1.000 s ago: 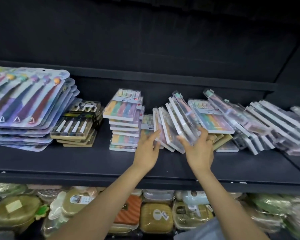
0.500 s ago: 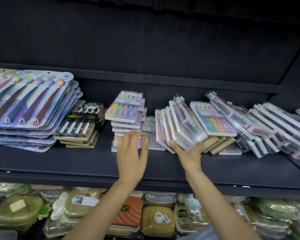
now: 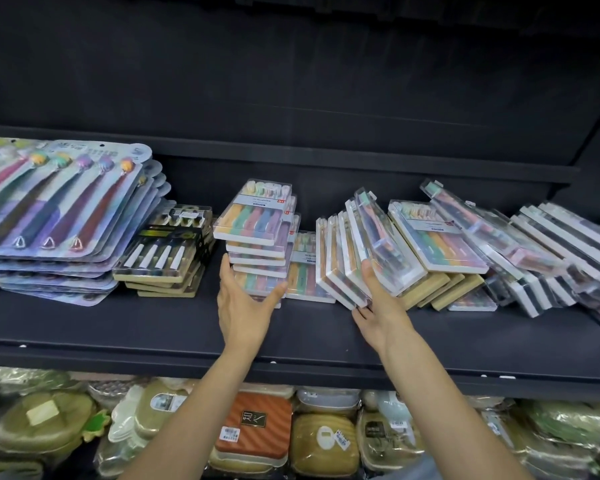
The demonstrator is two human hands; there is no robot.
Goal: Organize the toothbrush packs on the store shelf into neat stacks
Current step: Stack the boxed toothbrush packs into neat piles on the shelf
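Pastel stack [image 3: 257, 237] w/ spread left hand [image 3: 245, 306] at base, right hand [image 3: 378, 306] gripping leaning packs [image 3: 354, 258]

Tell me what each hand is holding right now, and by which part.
The right hand grips the leaning toothbrush packs by their lower front edges. The left hand holds nothing; its straight fingers touch the lower front of the pastel pack stack.
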